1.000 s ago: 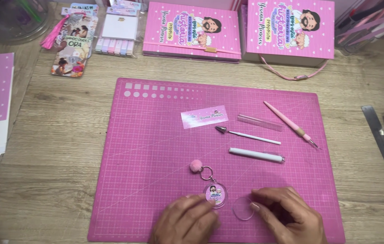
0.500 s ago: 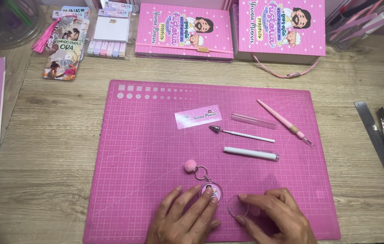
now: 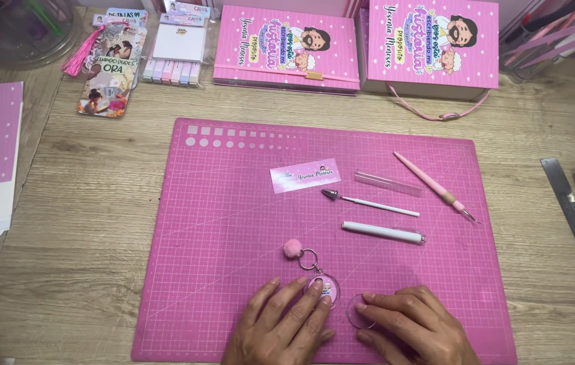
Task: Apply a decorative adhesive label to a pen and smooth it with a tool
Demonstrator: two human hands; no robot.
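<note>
On wooden desk (image 3: 84, 223), one pink gridded cutting mat (image 3: 233, 203); at back, two pink dotted boxes (image 3: 286, 47); on mat, one small label (image 3: 304, 175), three slim pen-like tools (image 3: 383, 232). Near front edge, one round clear keychain (image 3: 322, 289) with fluffy pompom (image 3: 293, 248), pressed flat under left hand (image 3: 280, 331) fingertips; right hand (image 3: 416, 328), fingers spread, resting on perhaps a transparent disc (image 3: 358, 314).

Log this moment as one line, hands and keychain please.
left hand: fingertips on round keychain | right hand: fingertips at clear disc | both on pink cutting mat | pompom attached
</note>
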